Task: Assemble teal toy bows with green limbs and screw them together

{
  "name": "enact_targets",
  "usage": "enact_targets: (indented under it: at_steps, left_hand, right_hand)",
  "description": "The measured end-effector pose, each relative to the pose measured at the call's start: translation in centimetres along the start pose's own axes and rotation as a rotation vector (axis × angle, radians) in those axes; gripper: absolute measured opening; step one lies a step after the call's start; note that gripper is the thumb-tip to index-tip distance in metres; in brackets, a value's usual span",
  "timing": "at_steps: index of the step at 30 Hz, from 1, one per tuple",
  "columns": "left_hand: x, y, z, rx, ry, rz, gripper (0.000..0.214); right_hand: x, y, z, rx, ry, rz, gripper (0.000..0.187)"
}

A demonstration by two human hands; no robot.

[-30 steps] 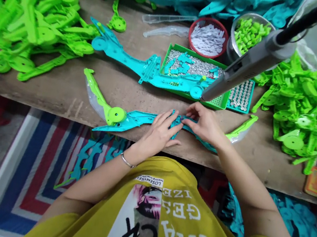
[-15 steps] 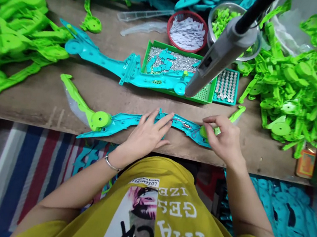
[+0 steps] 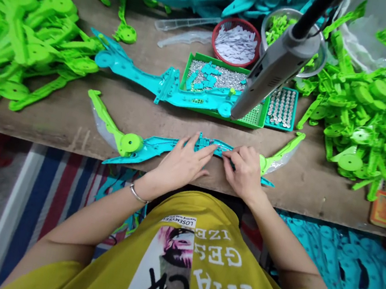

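— Item: teal bow (image 3: 156, 146); location?
— Centre frame, on the table's (image 3: 65, 117) front edge; my left hand (image 3: 183, 160) flat on it, fingers spread; my right hand (image 3: 245, 172) fingertips at its middle; pinching or not, cannot tell.

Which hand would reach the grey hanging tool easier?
Probably the right hand: it rests on the teal toy piece almost under the grey tool, while the left hand lies farther left.
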State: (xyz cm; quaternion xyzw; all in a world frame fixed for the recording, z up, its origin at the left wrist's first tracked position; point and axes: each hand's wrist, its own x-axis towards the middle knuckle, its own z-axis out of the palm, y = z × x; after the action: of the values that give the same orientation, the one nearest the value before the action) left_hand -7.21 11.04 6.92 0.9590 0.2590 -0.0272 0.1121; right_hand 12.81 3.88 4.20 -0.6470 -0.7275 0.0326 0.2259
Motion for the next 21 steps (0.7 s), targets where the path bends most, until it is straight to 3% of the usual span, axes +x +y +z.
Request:
enact_targets:
  at_steps: [6, 12, 17, 21]
  left_hand:
    - [-0.1, -0.3, -0.1, -0.004, 0.022, 0.018, 0.048]
    - [-0.1, -0.4, 0.1, -0.043, 0.024, 0.015, 0.046]
    - [0.0, -0.3, 0.1, -0.02, 0.01, 0.013, 0.047]
    - [0.1, -0.2, 0.0, 0.008, -0.013, 0.015, 0.049]
  right_hand:
    - [-0.3, 0.3, -1.0, -0.048, -0.061, -0.087, 0.016]
    - [-1.9, 1.7, -1.8, 0.108, 0.173, 0.053, 0.022]
    - [-2.8, 1.7, -0.6, 0.141, 0.205, -0.02, 0.029]
    - [-3.0, 1.5, 0.1, 0.123, 0.27, 0.016, 0.023]
